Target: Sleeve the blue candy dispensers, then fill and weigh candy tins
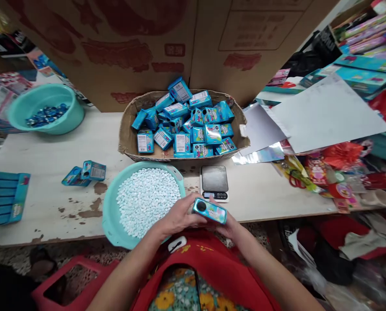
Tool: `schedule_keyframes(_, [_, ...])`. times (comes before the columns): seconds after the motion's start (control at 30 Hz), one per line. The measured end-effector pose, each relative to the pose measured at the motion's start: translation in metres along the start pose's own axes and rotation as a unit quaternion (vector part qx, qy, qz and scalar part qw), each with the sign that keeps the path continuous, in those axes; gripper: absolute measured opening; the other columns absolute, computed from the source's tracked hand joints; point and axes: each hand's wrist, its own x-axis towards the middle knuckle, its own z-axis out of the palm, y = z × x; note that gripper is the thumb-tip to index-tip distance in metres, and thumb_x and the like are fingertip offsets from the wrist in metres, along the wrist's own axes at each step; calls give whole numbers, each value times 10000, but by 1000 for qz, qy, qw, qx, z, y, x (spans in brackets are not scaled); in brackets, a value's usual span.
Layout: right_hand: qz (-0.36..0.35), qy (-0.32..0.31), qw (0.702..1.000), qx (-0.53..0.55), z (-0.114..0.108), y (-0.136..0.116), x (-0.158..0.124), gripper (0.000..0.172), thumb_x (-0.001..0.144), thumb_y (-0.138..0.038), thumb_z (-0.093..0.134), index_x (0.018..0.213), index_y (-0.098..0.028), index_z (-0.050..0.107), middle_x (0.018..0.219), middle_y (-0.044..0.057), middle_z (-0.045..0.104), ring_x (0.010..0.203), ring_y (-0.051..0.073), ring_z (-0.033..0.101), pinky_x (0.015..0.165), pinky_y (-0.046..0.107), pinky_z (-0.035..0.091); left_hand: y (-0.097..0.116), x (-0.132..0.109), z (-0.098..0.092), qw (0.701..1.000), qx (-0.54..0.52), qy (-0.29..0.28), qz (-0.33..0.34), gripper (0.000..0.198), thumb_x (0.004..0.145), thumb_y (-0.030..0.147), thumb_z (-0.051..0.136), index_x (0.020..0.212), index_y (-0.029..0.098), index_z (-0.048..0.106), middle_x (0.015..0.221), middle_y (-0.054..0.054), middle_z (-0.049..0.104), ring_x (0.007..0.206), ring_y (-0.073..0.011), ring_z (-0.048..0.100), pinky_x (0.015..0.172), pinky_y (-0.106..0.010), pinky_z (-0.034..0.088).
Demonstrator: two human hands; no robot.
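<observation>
A small blue printed box (pixel 210 210) is held between my two hands at the table's front edge. My left hand (pixel 183 214) grips its left end, and my right hand (pixel 227 225) is round its right end and underside, with those fingers partly hidden. Just left of the hands stands a turquoise basin (pixel 110 216) of small white pieces (pixel 147 198). A small digital scale (pixel 214 179) lies just beyond the box, its plate bare. Behind them, a cardboard tray (pixel 128 149) holds several similar blue boxes (pixel 181 142).
Two blue boxes (pixel 94 170) lie left of the basin, and a blue display carton (pixel 7 198) is at the far left. Another turquoise basin (pixel 78 113) holds blue-wrapped pieces. Large cardboard (pixel 193 56) stands behind the tray. Sheets (pixel 329 114) and packets cover the right side.
</observation>
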Motion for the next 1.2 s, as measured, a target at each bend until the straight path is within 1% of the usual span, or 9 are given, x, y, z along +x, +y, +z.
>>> schedule_keyframes(0.13, [-157, 21, 980, -125, 16, 6, -3, 483, 744, -588, 609, 1058, -221, 598, 1106, 65, 660, 1031, 242, 613, 905, 406, 488, -5, -21, 4, 990, -53, 86, -99, 376, 743, 356, 631, 1085, 233, 536, 941, -13, 635, 823, -183, 580, 762, -312, 478])
schedule_keyframes(0.27, [-178, 33, 962, -205, 29, 9, -6, 433, 731, -441, 693, 1071, -199, 576, 1066, 59, 670, 972, 219, 624, 911, 385, 478, -44, -44, -23, 973, 80, 195, -97, 360, 780, 385, 578, 1095, 212, 561, 1111, -79, 597, 1034, -238, 539, 935, -391, 414])
schedule_keyframes(0.37, [-164, 17, 964, -208, 38, 17, -11, 412, 749, -415, 681, 1077, -201, 554, 1027, 40, 668, 929, 192, 625, 863, 347, 493, -94, -57, -57, 863, 277, 399, -141, 454, 796, 450, 547, 1137, 149, 550, 1226, -176, 510, 1205, -324, 407, 1034, -507, 276])
schedule_keyframes(0.43, [-152, -14, 962, -226, 43, 23, -12, 431, 719, -389, 712, 1073, -204, 549, 961, 18, 663, 870, 176, 623, 806, 318, 503, -122, -58, -71, 815, 345, 432, -176, 515, 787, 490, 548, 1158, 132, 544, 1225, -201, 494, 1205, -354, 391, 1016, -539, 268])
schedule_keyframes(0.53, [-169, -28, 952, -252, 50, 27, -7, 419, 700, -364, 723, 1045, -203, 548, 871, -6, 639, 787, 155, 603, 733, 285, 497, -140, -48, -68, 808, 369, 414, -199, 488, 762, 540, 553, 1050, 148, 599, 1075, -174, 560, 1097, -341, 467, 962, -508, 324])
schedule_keyframes(0.7, [-293, 75, 885, -355, 64, 11, 19, 361, 710, -416, 706, 963, -202, 563, 886, 15, 603, 815, 170, 576, 743, 295, 477, -127, -31, -46, 832, 251, 440, -225, 298, 747, 492, 570, 830, 213, 633, 844, -69, 604, 825, -239, 544, 788, -364, 407])
schedule_keyframes(0.83, [-377, 85, 808, -445, 76, -7, 37, 360, 743, -411, 681, 1023, -211, 577, 969, 50, 611, 908, 206, 580, 809, 332, 458, -109, -36, -48, 828, -69, 510, -223, 268, 696, 453, 620, 671, 193, 562, 635, 11, 523, 625, -145, 491, 619, -265, 400])
schedule_keyframes(0.97, [-396, 38, 748, -531, 90, -8, 47, 311, 751, -361, 678, 1009, -209, 593, 945, 62, 624, 905, 227, 580, 791, 346, 456, -69, -47, -58, 785, -340, 507, -105, 254, 713, 414, 609, 718, 190, 489, 664, 34, 497, 531, -98, 480, 473, -212, 364])
schedule_keyframes(1.2, [-411, 11, 704, -579, 119, 6, 52, 287, 760, -310, 676, 1020, -218, 598, 960, 69, 633, 935, 245, 565, 821, 378, 443, -27, -41, -62, 767, -380, 517, 27, 162, 751, 300, 591, 771, 187, 478, 722, 14, 563, 660, -122, 581, 645, -273, 488])
